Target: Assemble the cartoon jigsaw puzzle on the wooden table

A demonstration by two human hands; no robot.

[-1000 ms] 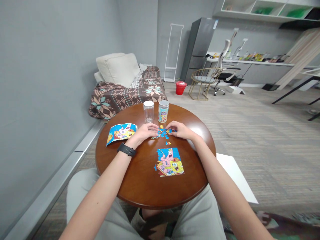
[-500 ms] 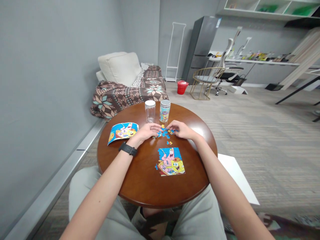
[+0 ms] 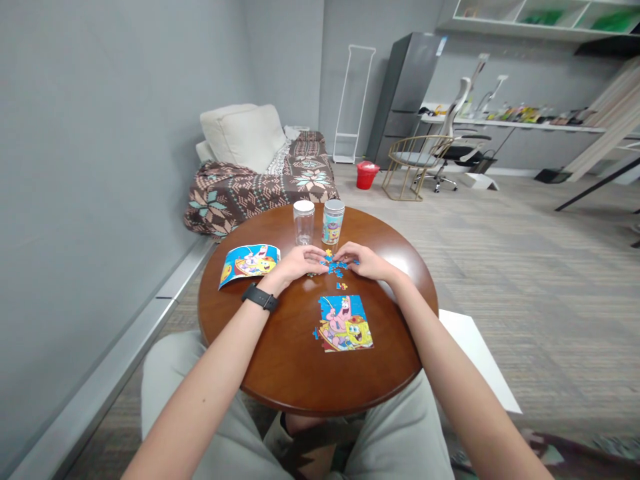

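A small heap of loose jigsaw pieces (image 3: 338, 265), mostly blue, lies between my two hands. From the left, my left hand (image 3: 301, 260) rests at the heap with its fingers stretched out. On the other side my right hand (image 3: 364, 259) curves over the pieces, fingers bent but apart; nothing shows held in either hand. Nearer to me is a partly joined cartoon puzzle (image 3: 346, 323), with a blue piece (image 3: 316, 333) by its left edge. Between heap and puzzle sits a small red, yellow and blue piece (image 3: 341, 286).
Behind the heap stand a clear jar (image 3: 304, 223) with a white lid and a printed jar (image 3: 333, 222). A curled picture sheet (image 3: 250, 263) lies left on the round wooden table (image 3: 300, 380). Beyond are a patterned sofa (image 3: 240, 193) and a red bin (image 3: 367, 175).
My left hand's fingers have shifted slightly further over the pieces, and some pieces between the hands have moved. The whole view has drifted a little; the joined puzzle looks the same.
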